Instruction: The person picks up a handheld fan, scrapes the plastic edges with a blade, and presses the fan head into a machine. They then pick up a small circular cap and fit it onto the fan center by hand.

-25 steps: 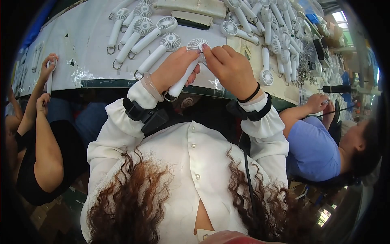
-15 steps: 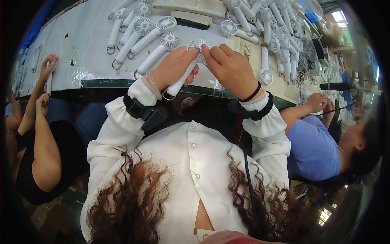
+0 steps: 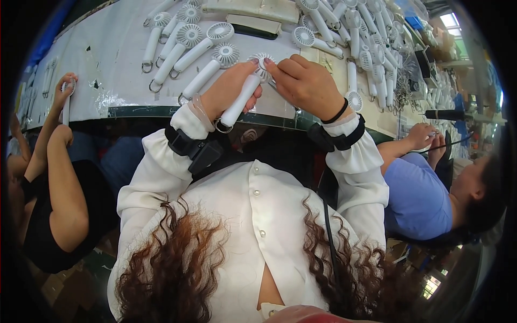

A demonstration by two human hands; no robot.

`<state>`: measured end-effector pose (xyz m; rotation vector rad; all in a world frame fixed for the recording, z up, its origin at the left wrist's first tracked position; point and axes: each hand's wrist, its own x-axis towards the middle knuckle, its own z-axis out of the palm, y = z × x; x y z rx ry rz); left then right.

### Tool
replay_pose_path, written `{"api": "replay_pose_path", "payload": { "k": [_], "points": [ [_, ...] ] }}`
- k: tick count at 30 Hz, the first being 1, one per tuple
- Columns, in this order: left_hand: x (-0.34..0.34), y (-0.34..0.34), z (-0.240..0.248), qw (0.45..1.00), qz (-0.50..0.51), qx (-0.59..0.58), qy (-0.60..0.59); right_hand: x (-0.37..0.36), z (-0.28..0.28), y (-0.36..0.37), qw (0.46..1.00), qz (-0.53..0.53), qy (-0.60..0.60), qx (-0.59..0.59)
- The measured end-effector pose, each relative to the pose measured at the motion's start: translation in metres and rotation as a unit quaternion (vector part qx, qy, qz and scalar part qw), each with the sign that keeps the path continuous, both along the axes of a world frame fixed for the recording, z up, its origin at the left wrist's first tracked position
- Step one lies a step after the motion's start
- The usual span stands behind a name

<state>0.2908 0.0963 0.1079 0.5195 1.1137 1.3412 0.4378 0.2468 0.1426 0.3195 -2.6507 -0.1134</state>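
Observation:
My left hand is closed round a white handheld fan. The fan is tilted, its round grille head up and away, a metal ring at the handle's lower end. My right hand has its thumb on the middle of the grille, its other fingers curled in. A thin metal tool shows under that hand; most of it is hidden, so its kind is unclear. Just left of my left hand another white fan lies on the table.
Several more white fans lie at the far left, and a heap of them covers the right side. A pale block sits at the back. A person in blue works at right, another in black at left.
My right hand has shifted slightly right and opened its pinch, with the thumb now on the grille. The thin metal tool has come into view. My left hand keeps its hold on the fan.

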Motion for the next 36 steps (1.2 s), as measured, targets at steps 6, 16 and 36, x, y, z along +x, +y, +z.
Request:
{"api": "replay_pose_path", "payload": {
  "k": [6, 16, 36],
  "points": [
    [0.001, 0.003, -0.001, 0.999, -0.008, 0.009, 0.051, 0.003, 0.001, -0.003, 1.0, -0.018, -0.001, 0.008],
    [0.004, 0.002, 0.014, 1.0, -0.018, 0.008, 0.013, -0.008, -0.014, -0.002, 0.786, -0.089, -0.019, -0.611],
    [0.009, 0.007, 0.005, 0.998, 0.021, 0.035, 0.054, -0.016, -0.027, -0.018, 0.674, -0.075, -0.081, -0.731]
  ]
}}
